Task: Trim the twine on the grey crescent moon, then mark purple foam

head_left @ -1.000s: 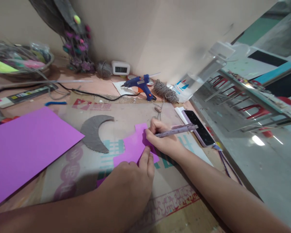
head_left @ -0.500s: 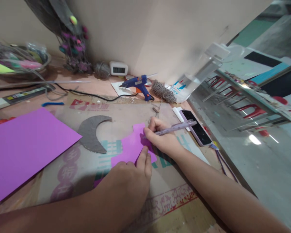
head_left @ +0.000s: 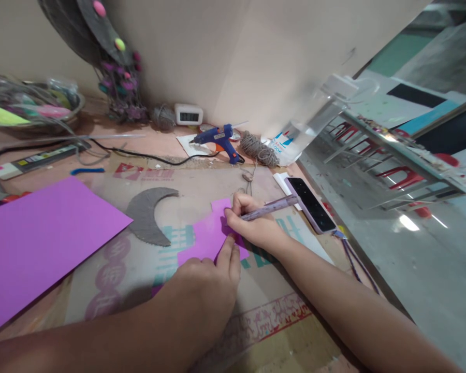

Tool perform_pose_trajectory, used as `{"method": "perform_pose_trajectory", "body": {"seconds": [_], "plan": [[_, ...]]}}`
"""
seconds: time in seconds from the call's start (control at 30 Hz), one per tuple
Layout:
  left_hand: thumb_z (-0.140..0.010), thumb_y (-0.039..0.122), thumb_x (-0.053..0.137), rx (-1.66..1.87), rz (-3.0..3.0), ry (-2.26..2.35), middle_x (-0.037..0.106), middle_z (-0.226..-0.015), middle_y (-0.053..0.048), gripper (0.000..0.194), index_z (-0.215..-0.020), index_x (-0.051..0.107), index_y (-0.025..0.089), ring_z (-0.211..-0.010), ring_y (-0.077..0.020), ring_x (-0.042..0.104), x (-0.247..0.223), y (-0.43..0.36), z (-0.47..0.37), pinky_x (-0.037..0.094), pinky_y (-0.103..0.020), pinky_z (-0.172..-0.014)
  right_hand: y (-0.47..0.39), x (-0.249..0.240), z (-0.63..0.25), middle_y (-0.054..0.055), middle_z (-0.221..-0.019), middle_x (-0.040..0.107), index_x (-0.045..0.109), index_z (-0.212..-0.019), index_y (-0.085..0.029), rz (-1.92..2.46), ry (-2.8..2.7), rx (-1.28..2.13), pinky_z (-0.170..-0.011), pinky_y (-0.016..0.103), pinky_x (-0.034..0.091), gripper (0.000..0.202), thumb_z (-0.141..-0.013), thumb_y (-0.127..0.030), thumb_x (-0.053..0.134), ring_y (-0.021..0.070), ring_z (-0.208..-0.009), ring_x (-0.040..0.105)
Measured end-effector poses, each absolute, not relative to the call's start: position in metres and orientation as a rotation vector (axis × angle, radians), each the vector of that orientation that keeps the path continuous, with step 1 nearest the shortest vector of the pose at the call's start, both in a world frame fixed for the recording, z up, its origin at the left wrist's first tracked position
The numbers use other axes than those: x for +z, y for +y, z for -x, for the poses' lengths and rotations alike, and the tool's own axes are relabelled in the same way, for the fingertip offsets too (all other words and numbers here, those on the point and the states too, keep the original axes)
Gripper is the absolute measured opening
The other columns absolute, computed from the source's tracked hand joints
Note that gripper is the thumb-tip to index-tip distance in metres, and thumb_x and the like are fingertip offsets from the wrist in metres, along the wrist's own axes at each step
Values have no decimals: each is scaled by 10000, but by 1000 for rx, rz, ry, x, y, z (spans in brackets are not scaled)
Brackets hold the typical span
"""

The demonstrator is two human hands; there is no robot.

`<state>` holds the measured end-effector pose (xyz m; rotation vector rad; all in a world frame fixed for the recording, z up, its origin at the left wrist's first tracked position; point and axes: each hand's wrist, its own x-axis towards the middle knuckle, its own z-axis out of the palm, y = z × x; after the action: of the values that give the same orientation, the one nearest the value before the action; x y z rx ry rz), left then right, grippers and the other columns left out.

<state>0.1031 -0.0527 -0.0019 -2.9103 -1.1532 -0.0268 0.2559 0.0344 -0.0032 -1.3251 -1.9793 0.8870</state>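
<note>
A cut piece of purple paper lies on the plastic-covered board in the middle of the view. My right hand is closed round a patterned pen, its tip hidden behind the fingers at the paper's right part. Just below, my left hand rests on the same paper, with two fingers stretched out flat and the others bent. To the left, a grey crescent lies flat, touching or nearly touching the corner of a large purple sheet.
Behind the board are a blue glue gun with a black cable, grey yarn and a white timer. A phone lies at the right edge. A filled basket stands back left.
My right hand and the pen have moved slightly left, and the pen leans a little differently. The left hand stays pressed on the paper. The camera view has shifted slightly.
</note>
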Motion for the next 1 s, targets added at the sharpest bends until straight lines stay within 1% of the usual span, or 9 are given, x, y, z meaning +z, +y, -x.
{"method": "perform_pose_trajectory", "body": {"seconds": [0.23, 0.4, 0.5, 0.6, 0.77, 0.83, 0.9, 0.93, 1.0], "plan": [[-854, 150, 422, -5, 2934, -1144, 471, -1369, -253, 509, -1348, 461, 36, -518, -166, 627, 2, -52, -103, 450, -293, -439, 35, -4, -257, -68, -542, 352, 327, -584, -206, 1325, -2011, 862, -496, 225, 283, 285, -778, -213, 536, 83, -509, 339], [-868, 196, 459, -20, 2928, -1135, 460, -1375, -276, 519, -1366, 440, 47, -514, -149, 614, -2, -52, -103, 424, -291, -439, 36, -6, -257, -72, -535, 358, 331, -578, -207, 1308, -1976, 922, -489, 222, 280, 285, -756, -197, 553, 80, -496, 347], [-868, 215, 485, -33, 2936, -1153, 482, -1366, -265, 507, -1354, 467, 69, -517, -151, 612, -6, -52, -103, 413, -300, -437, 39, -6, -259, -88, -481, 374, 350, -607, -216, 1301, -1755, 994, -454, 216, 272, 277, -786, -251, 558, 76, -433, 340], [-884, 209, 440, -100, 2870, -1139, 484, -1378, -234, 481, -1342, 480, 69, -501, -165, 598, -11, -53, -101, 411, -328, -415, 44, -5, -263, -105, -407, 385, 356, -647, -223, 1267, -1501, 969, -420, 208, 246, 276, -828, -311, 545, 73, -366, 320], [-870, 128, 384, -224, 2774, -885, 477, -1387, -228, 485, -1342, 436, 28, -542, -174, 604, -5, -58, -95, 430, -327, -416, 51, -7, -268, -101, -395, 434, 372, -684, -221, 1235, -1384, 1065, -408, 193, 233, 288, -815, -377, 576, 72, -369, 333], [-851, 95, 403, -247, 2795, -771, 578, -1285, -206, 448, -1290, 475, 38, -591, -180, 613, 4, -61, -92, 444, -316, -446, 52, -8, -269, -102, -401, 438, 377, -694, -222, 1214, -1382, 1096, -400, 191, 228, 292, -806, -401, 578, 72, -365, 331], [-849, 92, 429, -253, 2852, -694, 682, -1028, -124, 314, -1129, 571, 90, -605, -180, 599, 13, -63, -91, 444, -305, -468, 52, -9, -269, -109, -398, 426, 372, -702, -226, 1183, -1377, 1112, -388, 192, 217, 298, -804, -423, 570, 73, -351, 313], [-853, 100, 438, -263, 2869, -670, 681, -923, -87, 247, -1045, 592, 117, -607, -182, 592, 17, -64, -92, 444, -305, -476, 51, -9, -269, -111, -395, 421, 370, -702, -227, 1167, -1374, 1117, -384, 193, 213, 300, -804, -429, 567, 74, -346, 307], [-872, 138, 453, -292, 2896, -650, 622, -746, -25, 139, -862, 587, 171, -599, -189, 571, 21, -66, -94, 443, -314, -485, 51, -7, -267, -114, -385, 407, 362, -696, -229, 1135, -1367, 1119, -376, 194, 207, 303, -806, -430, 561, 76, -340, 294]]}}
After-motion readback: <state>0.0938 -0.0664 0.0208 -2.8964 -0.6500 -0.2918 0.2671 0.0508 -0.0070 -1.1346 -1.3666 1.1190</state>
